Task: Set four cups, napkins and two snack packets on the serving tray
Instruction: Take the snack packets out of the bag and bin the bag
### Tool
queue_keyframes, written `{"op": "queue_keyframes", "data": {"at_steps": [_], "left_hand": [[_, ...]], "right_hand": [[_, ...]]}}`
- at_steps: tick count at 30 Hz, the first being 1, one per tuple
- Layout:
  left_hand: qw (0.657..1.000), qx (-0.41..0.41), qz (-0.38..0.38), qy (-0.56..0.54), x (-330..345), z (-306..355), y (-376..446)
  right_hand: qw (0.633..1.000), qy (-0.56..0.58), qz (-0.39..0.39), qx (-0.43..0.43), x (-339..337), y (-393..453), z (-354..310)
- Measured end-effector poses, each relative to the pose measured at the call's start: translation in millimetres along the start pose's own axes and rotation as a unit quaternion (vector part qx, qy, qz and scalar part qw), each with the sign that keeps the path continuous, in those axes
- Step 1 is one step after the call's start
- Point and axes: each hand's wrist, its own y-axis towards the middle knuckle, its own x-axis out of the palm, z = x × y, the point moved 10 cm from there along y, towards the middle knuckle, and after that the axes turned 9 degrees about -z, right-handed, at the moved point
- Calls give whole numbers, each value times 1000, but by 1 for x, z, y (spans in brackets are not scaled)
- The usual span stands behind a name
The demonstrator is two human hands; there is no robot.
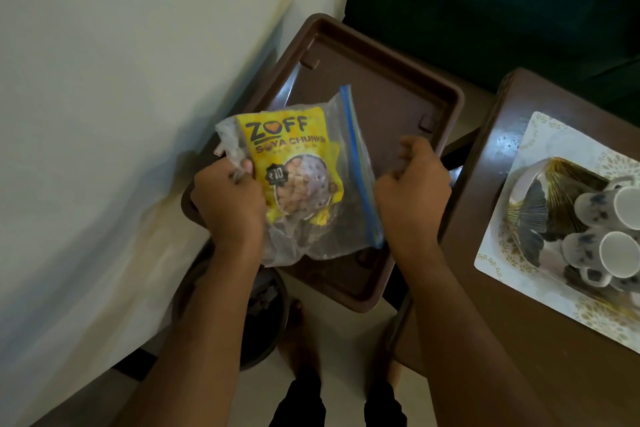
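My left hand (227, 199) grips the left corner of a clear zip bag (332, 236) with a blue seal strip. Inside it is a yellow soya chunks snack packet (294, 152). I hold the bag above a bare brown tray (450, 107). My right hand (414, 191) hovers with curled fingers right beside the blue seal edge; whether it pinches that edge is unclear. At the right, several white cups with blue marks (620, 211) lie on their sides on a white patterned tray (540, 135).
The white tray rests on a brown table (485, 305) and also carries a gold and black ribbed object (554, 204). A dark round bin (263, 308) stands on the floor near my feet. A white surface (121, 97) fills the left; a dark green cabinet (502, 3) is behind.
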Motion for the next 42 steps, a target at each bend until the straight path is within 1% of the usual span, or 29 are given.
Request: {"op": "queue_keyframes", "data": {"at_steps": [2, 3, 5, 7, 8, 9, 11, 12, 13, 14, 16, 18, 20, 22, 24, 25, 26, 28, 30, 31, 33, 35, 36, 37, 38, 39, 41, 42], "left_hand": [[998, 38, 31, 33, -6, 17, -6], [997, 61, 46, 31, -9, 25, -9], [992, 103, 65, 23, -13, 45, -12], [989, 138, 61, 4, -13, 67, -15], [989, 142, 40, -14, -9, 74, -14], [990, 132, 1, -46, -1, 77, -11], [985, 75, -97, -119, 23, 74, -7], [983, 54, -131, -117, 32, 69, -5], [984, 49, -150, -76, 37, 65, -4], [987, 58, -152, -16, 38, 63, -2], [986, 99, -104, 89, 27, 65, 1], [979, 141, -58, 138, 17, 74, 0], [975, 158, -29, 155, 7, 82, -1], [983, 143, -21, 115, 4, 73, 4], [995, 84, -47, -22, 10, 52, 9], [991, 47, -65, -104, 17, 39, 11], [980, 13, -76, -184, 24, 27, 11], [941, -57, -90, -320, 38, 15, 7], [897, -125, -95, -412, 53, 8, -1], [877, -156, -101, -444, 61, 5, -8], [837, -201, -141, -489, 77, 5, -22], [793, -212, -204, -533, 93, 15, -36], [776, -214, -221, -551, 97, 21, -43], [764, -219, -225, -564, 99, 23, -49], [749, -224, -229, -580, 101, 23, -54], [738, -221, -231, -594, 103, 23, -56], [718, -195, -250, -619, 104, 25, -61], [713, -189, -274, -618, 105, 27, -62]], "right_hand": [[999, 6, 13, -49, 4, -7, -15], [997, 23, 13, -65, 7, -9, -20], [995, 70, 11, -74, 10, -12, -23], [992, 97, 21, -75, 7, -13, -24], [991, 103, 29, -74, 4, -13, -25], [991, 110, 37, -70, 1, -13, -24], [990, 130, 36, -45, -2, -10, -18], [989, 142, 32, -31, -3, -8, -14], [988, 151, 28, -19, -3, -7, -10], [987, 156, 26, -12, -3, -7, -6], [987, 158, 19, -9, -3, -8, -2], [988, 157, 16, -9, -4, -9, 2], [988, 155, 20, -7, -4, -12, 6], [986, 162, 28, -11, -5, -15, 7], [984, 171, 41, -11, -7, -19, 8], [984, 170, 54, -10, -10, -22, 8], [984, 161, 75, -12, -14, -25, 7], [984, 132, 116, -20, -23, -33, 2], [987, 113, 117, -6, -25, -39, -1], [991, 97, 93, 15, -22, -40, -1], [995, 67, 4, 67, -7, -42, 1], [986, 75, -75, 126, 10, -44, 12], [980, 90, -94, 152, 16, -43, 19], [970, 127, -107, 179, 20, -42, 27], [952, 187, -125, 208, 28, -42, 35], [924, 267, -149, 232, 38, -43, 40], [859, 419, -181, 234, 53, -44, 35], [845, 456, -178, 218, 54, -42, 32]]}}
